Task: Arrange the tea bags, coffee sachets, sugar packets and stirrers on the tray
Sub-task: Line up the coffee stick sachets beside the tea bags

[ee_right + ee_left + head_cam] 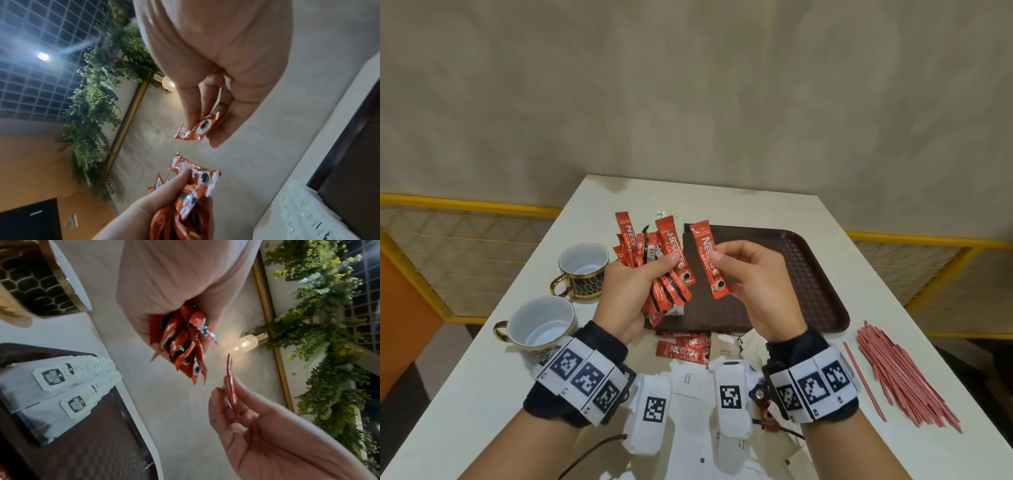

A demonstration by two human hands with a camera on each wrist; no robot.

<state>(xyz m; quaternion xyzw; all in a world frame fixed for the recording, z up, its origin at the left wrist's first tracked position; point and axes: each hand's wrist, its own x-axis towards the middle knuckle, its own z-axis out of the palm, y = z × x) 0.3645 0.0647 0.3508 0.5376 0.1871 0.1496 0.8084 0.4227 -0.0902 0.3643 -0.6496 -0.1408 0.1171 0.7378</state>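
Observation:
My left hand [635, 277] grips a fanned bunch of red coffee sachets [654, 260] above the left edge of the brown tray [811, 274]. Just to its right, my right hand [746, 274] pinches a single red coffee sachet [709, 260] upright over the tray. In the left wrist view two white tea bags [53, 382] lie side by side on the tray [92, 443]. More coffee sachets [683, 349] and white sugar packets [690, 378] lie on the table in front of the tray. A pile of red stirrers [900, 373] lies at the right.
Two white cups with gold handles stand on the table at the left, one near [541, 325] and one farther [583, 267]. The white table [774, 205] ends at a beige wall. Most of the tray's surface is bare.

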